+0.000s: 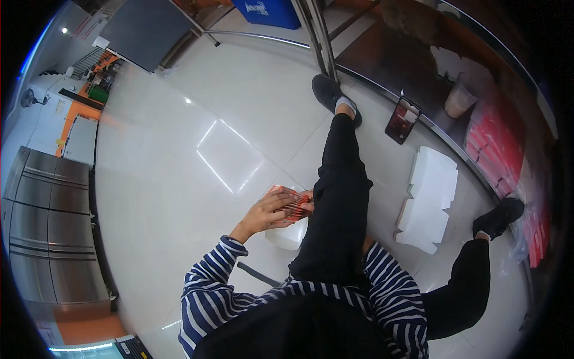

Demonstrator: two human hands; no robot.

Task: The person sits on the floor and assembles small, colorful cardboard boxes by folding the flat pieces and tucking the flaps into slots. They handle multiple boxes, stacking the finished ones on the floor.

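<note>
A stack of red-and-white folded card pieces (pixel 297 210) is gripped in my left hand (pixel 267 210), just left of my raised leg. The fingers lie curved over its upper side. My right arm goes under that leg. Only the fingertips of my right hand (pixel 308 203) show, pressed on the stack's right edge; the leg hides the rest of that hand. Below the stack is a white rounded piece (pixel 288 235), partly covered by my leg and left hand, and I cannot make out its kind.
White unfolded card boxes (pixel 427 200) lie on the tiled floor to the right. Near them a phone (pixel 403 121) leans by a dark low shelf (pixel 382 54). The shelf bears a plastic cup (pixel 460 99) and red plastic-wrapped packs (pixel 496 140). Steel refrigerators (pixel 51 209) stand left.
</note>
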